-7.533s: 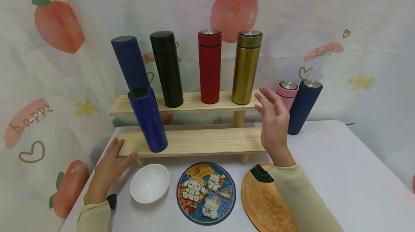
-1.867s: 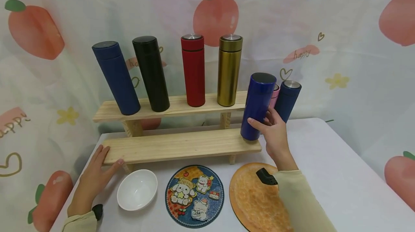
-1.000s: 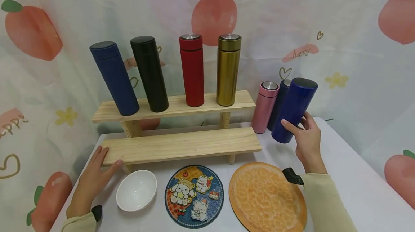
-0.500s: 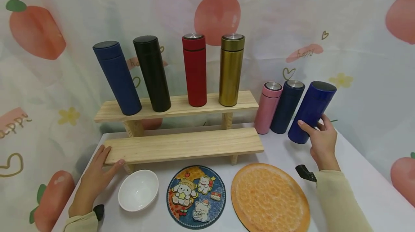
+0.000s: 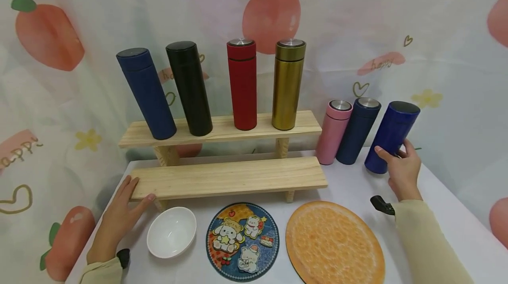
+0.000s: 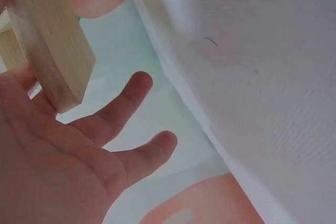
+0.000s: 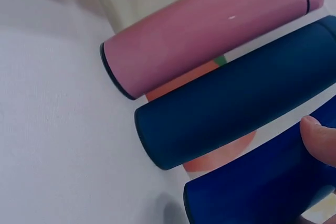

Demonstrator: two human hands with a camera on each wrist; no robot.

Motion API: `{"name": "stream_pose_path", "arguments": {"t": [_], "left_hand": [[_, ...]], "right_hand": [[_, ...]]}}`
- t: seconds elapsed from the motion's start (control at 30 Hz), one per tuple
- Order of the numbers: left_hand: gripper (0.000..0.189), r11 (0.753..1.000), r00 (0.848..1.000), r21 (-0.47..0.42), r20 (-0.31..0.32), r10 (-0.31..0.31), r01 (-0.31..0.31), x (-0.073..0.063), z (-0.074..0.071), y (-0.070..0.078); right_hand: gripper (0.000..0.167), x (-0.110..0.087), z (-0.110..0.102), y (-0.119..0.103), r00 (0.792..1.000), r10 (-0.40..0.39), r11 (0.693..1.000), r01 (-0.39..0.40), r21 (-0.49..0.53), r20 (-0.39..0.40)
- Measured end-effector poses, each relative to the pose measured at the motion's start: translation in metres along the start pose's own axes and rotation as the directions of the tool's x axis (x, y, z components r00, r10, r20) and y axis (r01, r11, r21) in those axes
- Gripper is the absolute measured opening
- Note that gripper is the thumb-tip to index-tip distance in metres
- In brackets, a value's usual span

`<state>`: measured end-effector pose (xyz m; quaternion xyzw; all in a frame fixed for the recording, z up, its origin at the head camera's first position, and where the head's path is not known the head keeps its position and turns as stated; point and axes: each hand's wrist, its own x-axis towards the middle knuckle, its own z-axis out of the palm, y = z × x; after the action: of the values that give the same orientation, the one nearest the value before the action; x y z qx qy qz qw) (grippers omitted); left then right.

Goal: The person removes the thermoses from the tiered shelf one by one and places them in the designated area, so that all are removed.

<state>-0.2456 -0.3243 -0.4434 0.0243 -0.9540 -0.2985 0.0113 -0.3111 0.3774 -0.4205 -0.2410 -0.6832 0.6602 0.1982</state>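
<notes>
On the right, my right hand (image 5: 405,171) holds a glossy royal-blue thermos (image 5: 390,138) low on its body, thumb on the near side. Whether its base touches the table cannot be made out. Beside it stand a dark navy thermos (image 5: 358,132) and a pink thermos (image 5: 334,133); the right wrist view shows gaps between all three. My left hand (image 5: 121,215) rests against the left end of the lower wooden shelf (image 5: 230,180), thumb at its front edge. In the left wrist view two fingers (image 6: 139,85) extend straight, off the wood (image 6: 58,51); others are partly hidden behind it.
On the upper shelf (image 5: 254,136) stand a blue thermos (image 5: 147,94), a black one (image 5: 189,87), a red one (image 5: 242,85) and a gold one (image 5: 289,85). In front lie a white bowl (image 5: 172,232), a cartoon mat (image 5: 243,242) and a bread-patterned mat (image 5: 335,244).
The right hand took the glossy blue thermos from the lower shelf's left side, carried it right past the shelf's end, and lowered it beside the navy thermos. My left hand stayed at the shelf.
</notes>
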Motion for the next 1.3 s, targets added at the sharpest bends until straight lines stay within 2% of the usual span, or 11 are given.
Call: {"name": "stream_pose_path", "arguments": {"t": [0.17, 0.33, 0.57, 0.87, 1.0, 1.1, 1.3], "left_hand": [[0.102, 1.000, 1.000, 0.000, 0.002, 0.001, -0.001, 0.001, 0.001, 0.004], [0.102, 1.000, 1.000, 0.008, 0.000, 0.003, -0.003, 0.001, 0.001, 0.004], [0.102, 1.000, 1.000, 0.011, -0.003, -0.003, 0.003, 0.001, 0.000, 0.004], [0.099, 1.000, 1.000, -0.006, -0.024, 0.018, -0.019, 0.002, 0.002, 0.001], [0.101, 1.000, 1.000, -0.006, -0.019, 0.002, -0.002, 0.002, 0.002, 0.002], [0.102, 1.000, 1.000, 0.002, -0.011, -0.013, 0.013, 0.002, 0.001, 0.002], [0.101, 1.000, 1.000, 0.005, -0.009, -0.011, 0.011, 0.002, 0.000, 0.001]], "right_hand": [[0.092, 0.013, -0.001, 0.006, 1.000, 0.014, 0.998, -0.014, 0.069, -0.007], [0.095, 0.024, 0.000, 0.007, 1.000, 0.005, 0.999, -0.006, 0.038, 0.018], [0.094, 0.037, 0.004, 0.009, 0.999, -0.002, 0.998, 0.000, 0.067, 0.041], [0.095, 0.051, 0.003, 0.009, 0.998, 0.035, 0.996, -0.040, 0.080, 0.054], [0.096, 0.055, 0.003, 0.010, 0.997, 0.036, 0.996, -0.041, 0.080, 0.062], [0.092, 0.058, 0.006, 0.012, 0.998, 0.008, 0.997, -0.012, 0.073, 0.063], [0.082, 0.060, 0.012, 0.019, 0.994, -0.067, 0.989, 0.077, -0.126, 0.085]]}}
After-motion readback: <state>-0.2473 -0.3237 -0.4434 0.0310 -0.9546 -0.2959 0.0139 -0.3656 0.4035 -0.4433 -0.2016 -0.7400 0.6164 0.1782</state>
